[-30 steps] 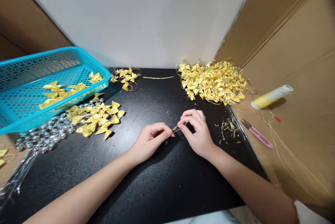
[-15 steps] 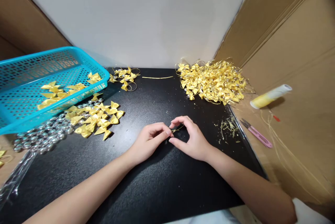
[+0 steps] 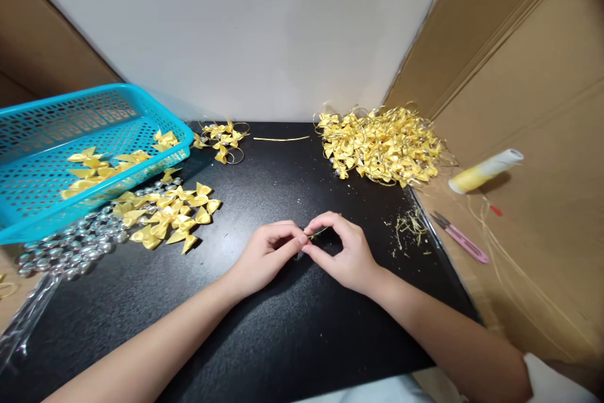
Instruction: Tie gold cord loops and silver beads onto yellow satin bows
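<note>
My left hand [image 3: 267, 255] and my right hand [image 3: 344, 252] meet at the middle of a black mat [image 3: 283, 327]. Both pinch a short piece of thin gold cord [image 3: 317, 232] between thumb and fingertips, fingers curled close together. The cord's end pokes out between the two hands, just above the mat. Loose yellow ribbon bows [image 3: 172, 217] lie to the left of my left hand. A big heap of yellow bows with gold loops [image 3: 380, 145] sits at the far right of the mat.
A blue perforated basket [image 3: 56, 132] holding a few bows stands tilted at the left, over silver beads [image 3: 70, 246]. A few looped bows [image 3: 221, 138] and a gold cord strip [image 3: 282, 138] lie at the back. Pink snips [image 3: 461, 238], a thread spool [image 3: 486, 170] and cord scraps [image 3: 411, 227] lie right.
My right hand has slid a little toward me and left, its fingers curling round to meet the left fingertips on the cord. The left hand has stayed almost still.
</note>
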The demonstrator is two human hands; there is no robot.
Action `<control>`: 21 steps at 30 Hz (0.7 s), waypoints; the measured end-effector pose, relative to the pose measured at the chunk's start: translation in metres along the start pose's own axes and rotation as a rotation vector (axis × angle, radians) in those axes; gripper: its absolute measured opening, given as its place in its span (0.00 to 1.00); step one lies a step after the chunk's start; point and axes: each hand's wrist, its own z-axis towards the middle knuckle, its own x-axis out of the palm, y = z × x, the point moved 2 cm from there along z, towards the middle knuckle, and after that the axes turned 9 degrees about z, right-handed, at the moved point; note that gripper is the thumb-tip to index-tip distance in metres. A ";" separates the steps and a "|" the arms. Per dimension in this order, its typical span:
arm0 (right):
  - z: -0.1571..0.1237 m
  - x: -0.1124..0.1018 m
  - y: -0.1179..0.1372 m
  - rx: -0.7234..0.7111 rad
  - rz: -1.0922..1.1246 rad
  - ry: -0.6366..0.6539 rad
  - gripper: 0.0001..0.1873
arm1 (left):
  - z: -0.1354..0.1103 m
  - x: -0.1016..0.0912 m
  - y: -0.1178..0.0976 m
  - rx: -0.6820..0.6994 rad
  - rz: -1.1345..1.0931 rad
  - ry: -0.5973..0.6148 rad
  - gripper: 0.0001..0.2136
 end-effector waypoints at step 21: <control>-0.001 0.001 -0.003 -0.070 0.079 -0.021 0.16 | 0.000 -0.001 0.000 0.011 0.018 -0.010 0.11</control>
